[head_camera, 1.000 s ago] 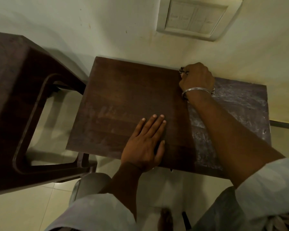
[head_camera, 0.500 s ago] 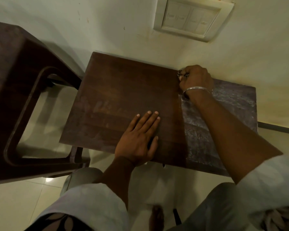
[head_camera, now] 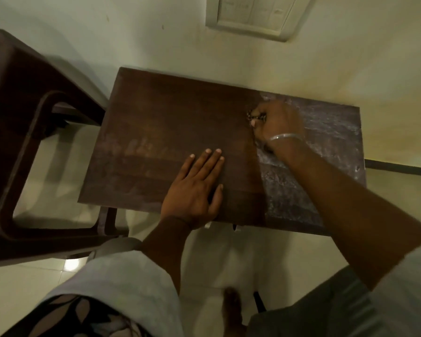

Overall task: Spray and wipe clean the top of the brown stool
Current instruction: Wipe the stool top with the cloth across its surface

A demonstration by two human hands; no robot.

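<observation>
Left hand [head_camera: 195, 188] lies flat, fingers spread a little, palm down on the near middle of the stool top [head_camera: 170, 132], bracing it. I read that as the steadying hand, not the working one. Further left stands a darker chair [head_camera: 17, 132], just beside the stool, not part of the job.

Moving right: the left half of the top looks dark and clean, with a few faint streaks [head_camera: 141, 148] near the middle-left that I'd pass over again. Right hand [head_camera: 276, 122] is curled into a fist at the far edge, bunched around something small and dark, probably a cloth or scrubber [head_camera: 255, 116]; too little of it shows to name it. A metal bangle [head_camera: 286, 136] sits on that wrist. Right of the fist, the top is grey and filmy [head_camera: 321, 147], spray or dust not yet wiped.

My judgement: wiping is roughly two-thirds done, and the boundary runs straight under the right fist. To do this step well I'd pull in long straight strokes from the far edge to the near edge, overlapping each pass, working rightward into the grey patch, keeping even pressure and the left palm planted so the stool doesn't shift. No spray bottle is in view.

Wall [head_camera: 350, 69] behind, switch plate [head_camera: 255, 15] up top.
</observation>
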